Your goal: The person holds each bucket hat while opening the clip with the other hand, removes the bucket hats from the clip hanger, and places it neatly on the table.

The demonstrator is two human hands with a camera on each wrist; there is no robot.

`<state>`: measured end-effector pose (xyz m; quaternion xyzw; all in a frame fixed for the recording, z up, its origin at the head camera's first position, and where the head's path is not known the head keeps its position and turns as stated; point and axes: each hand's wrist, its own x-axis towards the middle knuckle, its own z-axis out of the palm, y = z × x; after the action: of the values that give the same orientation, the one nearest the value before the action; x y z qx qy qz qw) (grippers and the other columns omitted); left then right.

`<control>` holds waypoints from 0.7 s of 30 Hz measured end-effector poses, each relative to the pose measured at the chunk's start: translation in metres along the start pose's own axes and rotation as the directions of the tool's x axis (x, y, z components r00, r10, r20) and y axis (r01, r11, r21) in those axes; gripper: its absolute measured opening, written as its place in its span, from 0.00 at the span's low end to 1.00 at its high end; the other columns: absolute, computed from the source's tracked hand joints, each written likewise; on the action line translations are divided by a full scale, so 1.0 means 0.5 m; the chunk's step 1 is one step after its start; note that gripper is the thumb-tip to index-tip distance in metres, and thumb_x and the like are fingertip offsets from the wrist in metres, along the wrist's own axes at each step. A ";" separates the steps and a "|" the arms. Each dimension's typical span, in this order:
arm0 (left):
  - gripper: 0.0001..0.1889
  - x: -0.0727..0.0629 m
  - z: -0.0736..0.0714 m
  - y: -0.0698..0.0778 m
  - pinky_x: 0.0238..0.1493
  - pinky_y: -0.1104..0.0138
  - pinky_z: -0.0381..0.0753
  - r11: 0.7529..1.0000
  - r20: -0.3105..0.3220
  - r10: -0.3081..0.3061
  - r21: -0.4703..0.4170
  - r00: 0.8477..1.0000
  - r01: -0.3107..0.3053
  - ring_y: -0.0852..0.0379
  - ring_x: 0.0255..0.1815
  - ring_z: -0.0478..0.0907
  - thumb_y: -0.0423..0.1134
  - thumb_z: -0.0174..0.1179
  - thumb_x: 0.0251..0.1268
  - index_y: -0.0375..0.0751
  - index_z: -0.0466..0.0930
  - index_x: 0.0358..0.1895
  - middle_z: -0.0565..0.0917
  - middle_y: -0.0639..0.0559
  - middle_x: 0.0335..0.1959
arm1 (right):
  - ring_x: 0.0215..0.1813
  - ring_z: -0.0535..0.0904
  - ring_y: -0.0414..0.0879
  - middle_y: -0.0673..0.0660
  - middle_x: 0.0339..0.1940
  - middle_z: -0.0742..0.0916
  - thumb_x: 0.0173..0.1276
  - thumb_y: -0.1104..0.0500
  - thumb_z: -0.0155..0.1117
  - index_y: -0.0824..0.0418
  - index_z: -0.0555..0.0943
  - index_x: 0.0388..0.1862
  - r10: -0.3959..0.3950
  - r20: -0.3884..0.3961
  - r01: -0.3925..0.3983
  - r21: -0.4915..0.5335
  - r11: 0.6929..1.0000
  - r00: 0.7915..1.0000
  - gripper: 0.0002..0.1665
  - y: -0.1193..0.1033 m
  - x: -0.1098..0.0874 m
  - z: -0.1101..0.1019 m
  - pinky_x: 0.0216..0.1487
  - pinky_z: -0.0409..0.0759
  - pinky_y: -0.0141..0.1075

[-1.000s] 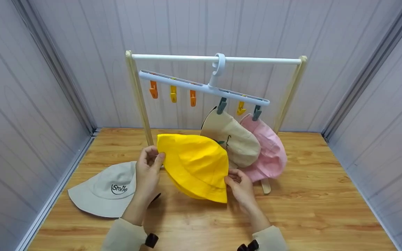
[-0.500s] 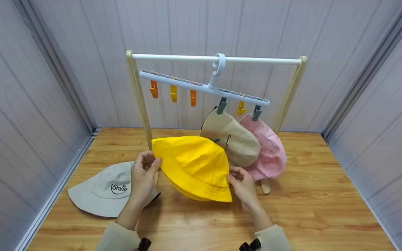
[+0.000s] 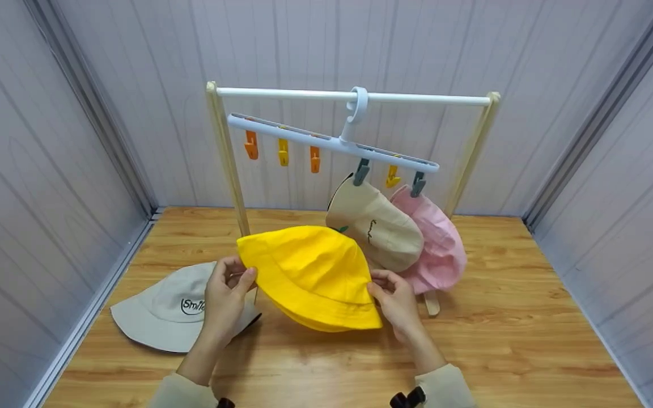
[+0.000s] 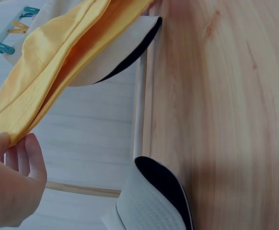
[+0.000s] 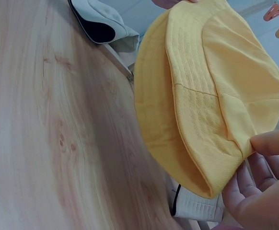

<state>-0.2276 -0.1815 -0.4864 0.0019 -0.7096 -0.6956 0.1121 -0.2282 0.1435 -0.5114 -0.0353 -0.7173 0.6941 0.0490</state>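
Observation:
A yellow bucket hat (image 3: 315, 277) is held up above the table between both hands, its crown up and its brim facing down toward me. My left hand (image 3: 227, 294) pinches the brim's left corner, thumb in front. On the right side, my right hand (image 3: 395, 300) pinches the hat near the crown and brim, as the right wrist view also shows. Behind it hang a beige hat (image 3: 383, 232) and a pink hat (image 3: 434, 243), each from a grey clip. In the left wrist view the yellow brim (image 4: 48, 91) is folded nearly flat.
A light grey hat (image 3: 159, 309) marked "Smile" lies on the wooden table (image 3: 519, 340) at left. A blue-white clip hanger (image 3: 287, 131) tilts down to the right on a rack rod (image 3: 428, 98). An orange clip (image 3: 251, 145) and several others hold nothing.
The yellow hat's left end has lowered and shifted left with my left hand. My right hand has moved slightly right. The hanging hats stay put.

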 end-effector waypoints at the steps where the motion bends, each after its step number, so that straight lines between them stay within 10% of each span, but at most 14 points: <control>1: 0.13 -0.002 -0.002 0.000 0.54 0.65 0.88 1.000 0.000 -0.007 -0.001 1.000 0.007 0.50 0.51 0.84 0.34 0.62 0.80 0.37 0.74 0.60 0.78 0.40 0.54 | 0.46 0.81 0.47 0.63 0.49 0.86 0.76 0.68 0.66 0.72 0.84 0.57 -0.003 0.000 0.003 -0.010 1.000 1.000 0.14 0.000 0.000 0.001 0.44 0.83 0.31; 21: 0.15 -0.025 -0.030 -0.012 0.49 0.63 0.89 0.983 0.033 -0.180 0.039 0.983 0.179 0.52 0.46 0.86 0.34 0.65 0.77 0.34 0.73 0.58 0.78 0.41 0.49 | 0.47 0.80 0.48 0.63 0.49 0.89 0.74 0.69 0.67 0.71 0.86 0.57 -0.030 0.042 0.035 -0.107 0.994 0.999 0.15 -0.015 0.019 -0.007 0.46 0.80 0.29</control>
<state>-0.2137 -0.1945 -0.4942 0.0553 -0.7209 -0.6899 0.0360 -0.2370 0.1476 -0.5036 -0.0121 -0.7549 0.6542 0.0436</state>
